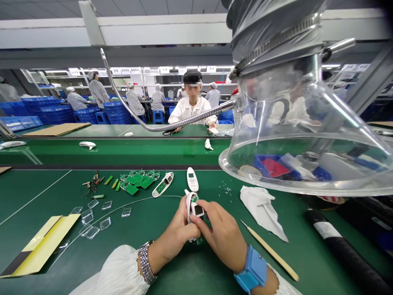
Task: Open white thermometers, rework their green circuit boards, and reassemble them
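Factory line, with rows of people in white smocks and stacks of blue crates point(52, 110) at the far end, and a co-worker point(192, 104) sitting just across the conveyor belt point(113, 152). A couple of white shells point(87, 144) are sitting on the belt.

On the near green mat point(39, 192), both hands are closed around one small white device point(196, 209), held up near the middle of the bench. The left hand point(178, 227) wraps its lower side with the thumb running up the casing, while the right hand point(222, 233) comes in from the right, its fingertips point(201, 207) pressing near the small screen. A bit of green board point(194, 199) shows at the far end, so I'd guess this is the fit-the-board-into-the-casing step. Can't tell how well it's seated, since the fingers hide most of it. Looks to me like the next move calls for a steady hold and light pressure.

Just beyond the hands are another shell point(193, 179), an open unit point(162, 184), and a cluster of green boards point(138, 180). Clear covers point(95, 221) lie to the left. To the right are a cloth point(260, 211), a wooden stick point(270, 254), and a clear extractor hood point(294, 143) overhead.
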Available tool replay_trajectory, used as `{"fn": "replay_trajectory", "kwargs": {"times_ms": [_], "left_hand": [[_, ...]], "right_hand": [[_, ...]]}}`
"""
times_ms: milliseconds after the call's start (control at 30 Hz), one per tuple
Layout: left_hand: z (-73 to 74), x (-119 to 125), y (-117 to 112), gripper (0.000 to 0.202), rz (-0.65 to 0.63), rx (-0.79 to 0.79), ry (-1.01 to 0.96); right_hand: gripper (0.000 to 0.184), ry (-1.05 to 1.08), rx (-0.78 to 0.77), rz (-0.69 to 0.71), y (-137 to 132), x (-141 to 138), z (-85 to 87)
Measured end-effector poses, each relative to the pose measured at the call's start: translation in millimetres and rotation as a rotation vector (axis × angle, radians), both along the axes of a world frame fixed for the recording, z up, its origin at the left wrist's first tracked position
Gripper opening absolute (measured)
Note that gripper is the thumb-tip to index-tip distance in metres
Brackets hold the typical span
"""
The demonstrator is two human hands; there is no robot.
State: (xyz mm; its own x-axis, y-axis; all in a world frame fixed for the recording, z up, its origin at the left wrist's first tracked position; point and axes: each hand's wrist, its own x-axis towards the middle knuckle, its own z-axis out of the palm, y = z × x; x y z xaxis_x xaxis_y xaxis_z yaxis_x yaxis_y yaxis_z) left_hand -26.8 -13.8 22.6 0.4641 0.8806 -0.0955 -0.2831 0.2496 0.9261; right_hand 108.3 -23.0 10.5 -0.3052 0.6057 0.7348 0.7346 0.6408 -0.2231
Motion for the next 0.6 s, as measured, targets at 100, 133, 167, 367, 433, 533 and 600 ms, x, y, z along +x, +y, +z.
{"fn": "replay_trajectory", "kwargs": {"times_ms": [100,133,167,367,433,533,600], "left_hand": [[1.2,-0.7,0.6,0.058,-0.04,-0.037,0.023],[1.4,-0.3,0.5,0.055,-0.044,-0.045,0.02],[1.6,0.2,0.3,0.052,-0.046,-0.047,0.015],[1.7,2.3,-0.5,0.046,-0.04,-0.019,0.016],[1.8,1.9,-0.3,0.047,-0.041,-0.015,0.026],[1.7,1.3,-0.2,0.048,-0.057,-0.018,0.026],[1.0,1.2,0.4,0.047,-0.066,-0.021,0.018]], "right_hand": [[0.022,-0.056,0.034,-0.026,0.6,-1.4,1.6],[0.023,-0.065,0.041,-0.033,0.8,-1.9,1.9],[0.024,-0.069,0.045,-0.038,0.9,-2.4,2.0],[0.024,-0.033,0.017,-0.04,-0.1,-2.7,1.1],[0.024,-0.026,0.003,-0.034,-0.3,-2.3,0.7],[0.023,-0.009,-0.005,-0.023,0.5,-1.5,-0.6],[0.024,0.003,-0.005,-0.018,1.5,-0.8,-2.2]]}}
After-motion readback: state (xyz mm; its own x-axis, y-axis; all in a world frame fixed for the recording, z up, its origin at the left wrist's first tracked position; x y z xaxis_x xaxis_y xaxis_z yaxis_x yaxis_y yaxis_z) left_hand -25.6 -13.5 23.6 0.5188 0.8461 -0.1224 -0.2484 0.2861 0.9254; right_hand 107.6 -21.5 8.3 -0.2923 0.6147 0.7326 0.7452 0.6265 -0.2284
